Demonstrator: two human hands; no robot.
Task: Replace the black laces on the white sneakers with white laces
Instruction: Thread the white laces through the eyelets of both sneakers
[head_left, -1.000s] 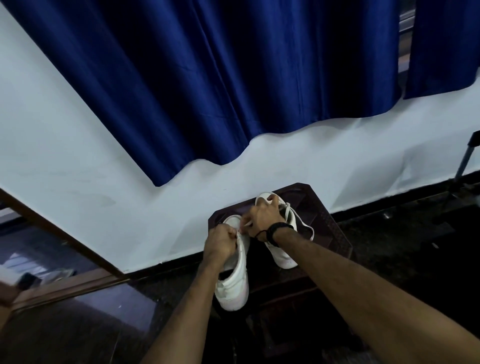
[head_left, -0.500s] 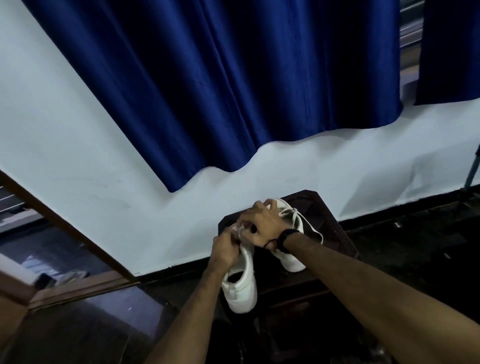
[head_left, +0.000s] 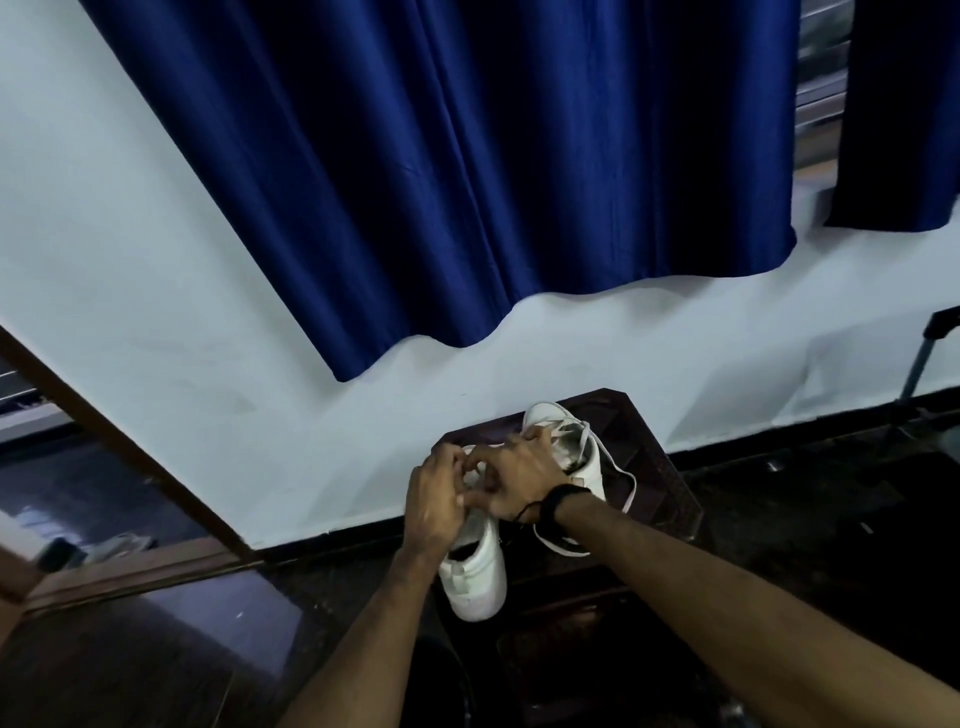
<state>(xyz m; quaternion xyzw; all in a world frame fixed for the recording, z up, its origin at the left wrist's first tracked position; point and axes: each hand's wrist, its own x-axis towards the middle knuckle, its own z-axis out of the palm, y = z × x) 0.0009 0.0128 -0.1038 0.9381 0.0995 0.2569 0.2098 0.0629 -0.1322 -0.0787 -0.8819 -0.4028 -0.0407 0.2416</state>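
Note:
Two white sneakers stand on a small dark wooden table (head_left: 660, 467). The near sneaker (head_left: 475, 577) points its heel toward me; the far sneaker (head_left: 582, 447) lies behind it to the right. Both hands meet over the top of the near sneaker. My left hand (head_left: 434, 499) and my right hand (head_left: 519, 475) each pinch a white lace with curled fingers at the eyelets. A loose white lace (head_left: 621, 486) loops off the far sneaker onto the table. My right wrist wears a black band. No black lace is visible.
A white wall (head_left: 182, 312) rises just behind the table, with a blue curtain (head_left: 467, 156) hanging above. A brown wooden frame (head_left: 119, 447) runs down the left. A dark tripod leg (head_left: 919, 358) stands at the far right. The floor is dark.
My hands have drawn closer together over the near sneaker, the right hand shifting left off the far sneaker. The camera view has tilted slightly.

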